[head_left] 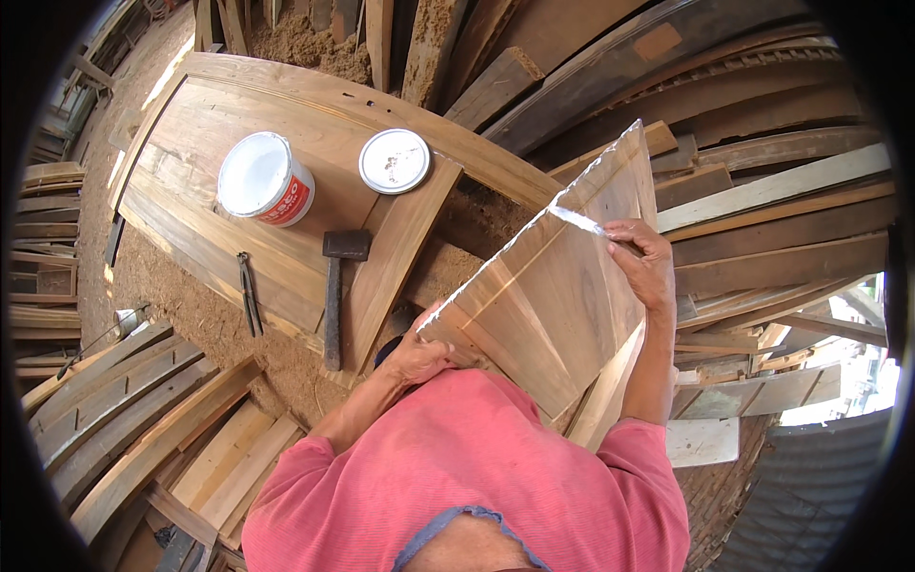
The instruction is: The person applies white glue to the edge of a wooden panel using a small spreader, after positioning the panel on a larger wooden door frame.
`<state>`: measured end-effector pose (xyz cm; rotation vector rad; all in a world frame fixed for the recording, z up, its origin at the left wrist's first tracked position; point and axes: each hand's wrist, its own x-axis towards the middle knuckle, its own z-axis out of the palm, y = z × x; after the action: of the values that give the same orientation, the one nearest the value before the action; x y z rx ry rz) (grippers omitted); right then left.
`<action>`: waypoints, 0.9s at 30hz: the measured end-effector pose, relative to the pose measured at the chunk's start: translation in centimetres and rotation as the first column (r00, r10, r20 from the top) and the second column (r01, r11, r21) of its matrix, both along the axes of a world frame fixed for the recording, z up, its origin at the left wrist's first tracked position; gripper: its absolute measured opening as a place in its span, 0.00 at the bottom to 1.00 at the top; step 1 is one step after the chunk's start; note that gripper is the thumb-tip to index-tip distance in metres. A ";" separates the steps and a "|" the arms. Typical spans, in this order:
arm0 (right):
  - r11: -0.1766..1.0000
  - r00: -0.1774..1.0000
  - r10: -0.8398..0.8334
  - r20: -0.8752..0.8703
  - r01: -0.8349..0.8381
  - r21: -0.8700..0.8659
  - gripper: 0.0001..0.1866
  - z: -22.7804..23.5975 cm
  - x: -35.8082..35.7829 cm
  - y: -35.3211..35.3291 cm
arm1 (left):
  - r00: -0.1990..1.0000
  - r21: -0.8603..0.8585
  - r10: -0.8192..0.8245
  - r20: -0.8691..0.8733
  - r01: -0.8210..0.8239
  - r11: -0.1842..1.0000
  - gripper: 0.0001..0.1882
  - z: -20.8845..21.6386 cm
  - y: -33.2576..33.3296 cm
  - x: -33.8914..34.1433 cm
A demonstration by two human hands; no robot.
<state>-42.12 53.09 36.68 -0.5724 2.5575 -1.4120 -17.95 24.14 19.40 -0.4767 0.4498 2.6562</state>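
A wooden panel stands tilted in front of my chest, white paste smeared along its upper edge. Around a thin stick coated in white paste, the fingers of my right hand are pinched, and the stick touches that edge toward its far right. My left hand is closed on the panel's near left corner. Beyond it lies a large framed wooden door panel, bearing an open white tub with a red label, its round white lid with dark specks, a mallet and pincers.
Stacked boards crowd the right side, and more planks are piled at the lower left. Sawdust covers the ground on the left. A corrugated sheet stands at the lower right.
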 end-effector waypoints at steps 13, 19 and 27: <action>0.997 0.994 -0.073 -0.076 0.071 -0.034 0.08 0.0 -3.1 0.1 | 0.999 -0.014 0.009 0.050 -0.009 1.000 0.45 2.1 -0.1 -0.6; 0.971 0.946 -0.084 -0.312 0.148 0.189 0.11 -1.9 -5.9 2.1 | 1.000 -0.039 0.019 0.014 -0.018 0.999 0.44 -0.1 0.0 -0.1; 0.947 0.842 -0.119 -0.526 0.255 0.194 0.11 -1.1 -11.2 4.5 | 0.999 -0.020 -0.027 -0.030 0.026 0.999 0.42 2.8 -0.2 -1.8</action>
<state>-53.29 57.56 35.62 -0.7475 3.2346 -1.0469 -19.80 23.95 22.19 -0.4339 0.4882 2.6392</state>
